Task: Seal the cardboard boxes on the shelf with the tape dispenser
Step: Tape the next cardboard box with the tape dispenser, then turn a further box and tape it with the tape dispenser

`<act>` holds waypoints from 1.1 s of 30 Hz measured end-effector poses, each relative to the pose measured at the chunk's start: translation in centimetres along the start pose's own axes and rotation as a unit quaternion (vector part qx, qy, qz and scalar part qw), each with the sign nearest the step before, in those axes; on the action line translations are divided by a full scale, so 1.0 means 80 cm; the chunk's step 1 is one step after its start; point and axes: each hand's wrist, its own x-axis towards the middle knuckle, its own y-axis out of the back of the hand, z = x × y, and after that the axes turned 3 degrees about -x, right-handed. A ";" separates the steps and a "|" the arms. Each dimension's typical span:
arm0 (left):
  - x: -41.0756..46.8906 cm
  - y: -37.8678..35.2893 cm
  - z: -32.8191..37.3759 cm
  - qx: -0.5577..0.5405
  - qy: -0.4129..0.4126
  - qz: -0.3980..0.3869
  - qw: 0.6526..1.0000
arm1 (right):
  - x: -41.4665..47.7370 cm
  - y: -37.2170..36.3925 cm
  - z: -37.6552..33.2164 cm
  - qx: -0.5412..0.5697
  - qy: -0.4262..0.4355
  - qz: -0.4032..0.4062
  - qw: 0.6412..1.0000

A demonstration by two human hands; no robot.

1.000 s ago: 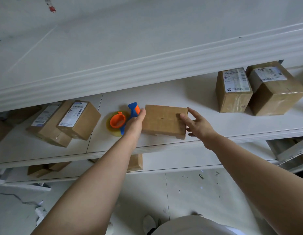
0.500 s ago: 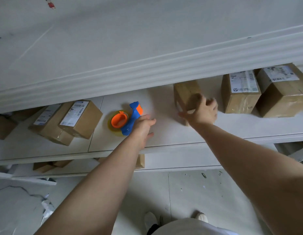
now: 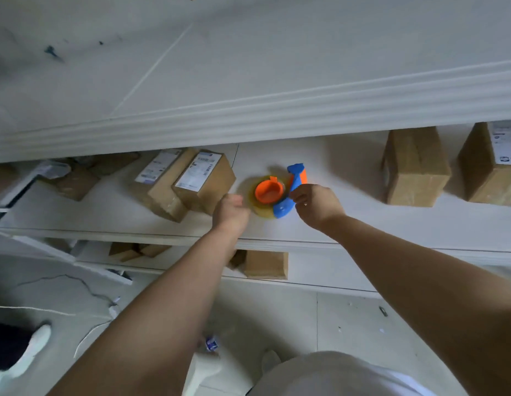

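Head view: a white shelf [image 3: 405,221] is seen from above, with both bare forearms reached onto it.
Tape dispenser: a blue and orange plastic tape dispenser [image 3: 272,192], loaded with a yellowish roll of clear tape, is laid flat on the shelf near its front edge, between the two hands.
Right hand: the right hand [image 3: 318,205] is placed at 3 o'clock of the tape dispenser; its fingers [image 3: 298,195] are curled onto the blue handle, which is gripped.
Left hand: the left hand [image 3: 231,211] is held at 9 o'clock of the roll, just beside it. Its fingers are curled inward, but whether anything is held or touched cannot be told through the blur.
Left boxes: a pair of labelled brown cardboard boxes [image 3: 204,192] is set together at 9 o'clock, beyond the left hand.
Right boxes: a taped brown cardboard box [image 3: 414,170] is stood at 3 o'clock, well apart from the tape dispenser, with a second labelled box [image 3: 488,167] beside it.
Below: a plain cardboard box [image 3: 265,264] is seen on the lower shelf [image 3: 320,270], at 6 o'clock.
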 end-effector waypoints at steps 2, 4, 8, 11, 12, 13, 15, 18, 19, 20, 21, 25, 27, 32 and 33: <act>0.025 0.036 -0.022 0.045 0.015 0.010 0.999 | 0.005 -0.016 -0.022 -0.013 -0.011 -0.007 1.000; 0.053 0.066 -0.036 0.078 0.019 0.036 0.996 | 0.014 -0.028 -0.041 -0.012 -0.021 0.004 1.000; 0.096 0.108 -0.038 0.161 -0.005 0.081 0.984 | 0.036 -0.053 -0.069 -0.010 -0.052 0.034 0.998; 0.124 0.124 -0.039 0.220 -0.043 0.072 0.972 | 0.048 -0.069 -0.086 0.000 -0.062 0.056 0.996; 0.130 0.125 -0.039 0.233 -0.053 0.058 0.969 | 0.051 -0.072 -0.090 0.006 -0.067 0.061 0.996; 0.135 0.125 -0.038 0.236 -0.061 0.043 0.969 | 0.052 -0.075 -0.093 0.012 -0.074 0.066 0.995; 0.141 0.122 -0.035 0.229 -0.073 0.035 0.970 | 0.054 -0.078 -0.097 0.017 -0.085 0.080 0.993; 0.143 0.116 -0.033 0.225 -0.081 0.048 0.970 | 0.051 -0.081 -0.097 0.015 -0.109 0.083 0.990; 0.140 0.115 -0.033 0.225 -0.074 0.047 0.970 | 0.049 -0.081 -0.096 0.013 -0.114 0.081 0.990; 0.136 0.115 -0.032 0.223 -0.063 0.045 0.972 | 0.047 -0.082 -0.094 0.012 -0.118 0.077 0.990; 0.132 0.116 -0.032 0.219 -0.052 0.039 0.974 | 0.045 -0.083 -0.093 0.015 -0.120 0.074 0.990; 0.110 0.125 -0.037 0.159 -0.057 0.037 0.985 | 0.044 -0.088 -0.094 0.035 -0.123 0.054 0.990; 0.095 0.130 -0.038 0.083 -0.094 0.026 0.992 | 0.045 -0.089 -0.098 0.048 -0.120 0.053 0.990; 0.044 0.119 -0.011 -0.010 -0.167 -0.061 0.984 | 0.032 -0.064 -0.089 0.131 -0.136 0.100 0.977; 0.035 0.110 -0.003 -0.013 -0.174 -0.083 0.981 | 0.025 -0.053 -0.081 0.150 -0.144 0.120 0.971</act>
